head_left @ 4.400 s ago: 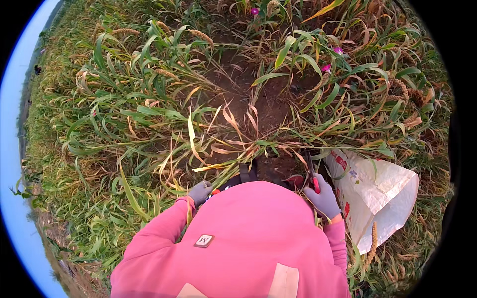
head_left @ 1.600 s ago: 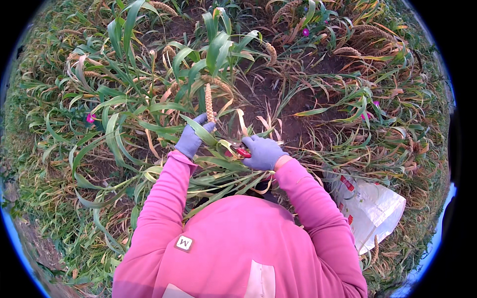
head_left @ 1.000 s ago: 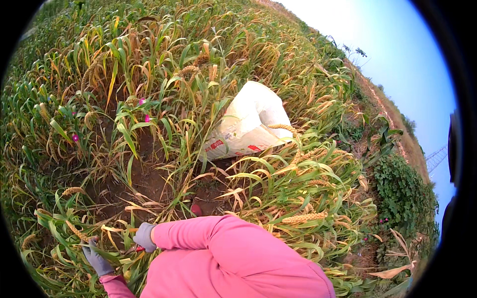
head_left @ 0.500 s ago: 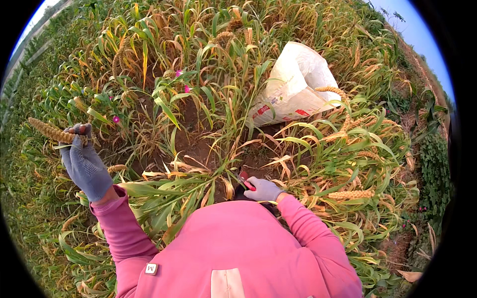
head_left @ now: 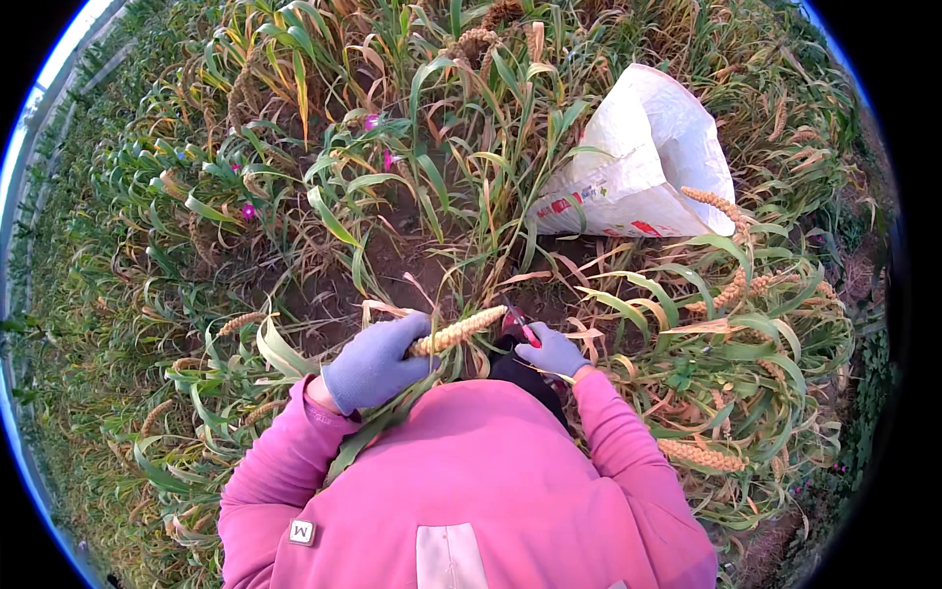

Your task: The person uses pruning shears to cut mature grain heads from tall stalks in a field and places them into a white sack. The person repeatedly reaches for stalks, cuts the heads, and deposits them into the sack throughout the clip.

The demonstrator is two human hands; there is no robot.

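Both arms of the person are bent at the elbow, and the two forearms come forward and inward at either side of the body. The left hand [head_left: 381,365], in a grey glove, is held in front of the body with its back turned upward. Its fingers are pressed together around the thick end of one yellow seed head [head_left: 458,332]. This seed head is lifted above the ground [head_left: 412,273], almost level, and its free tip points to the right and a little forward.

The right hand [head_left: 554,353], also gloved, is lower and just beside that tip. It is closed on the red handle of one pair of pruning shears [head_left: 528,332], whose dark end points forward and left; whether the blades are spread, I cannot tell.

There is one white bag [head_left: 613,182], leaning among the plants [head_left: 432,187] to the forward right, with its open mouth toward the right. One curved seed head [head_left: 714,203] crosses the lower right edge of this mouth. I count at least four pink flowers [head_left: 248,210], all to the forward left. Many other seed heads [head_left: 704,455] lie among the leaves, too overlapped for an exact count.
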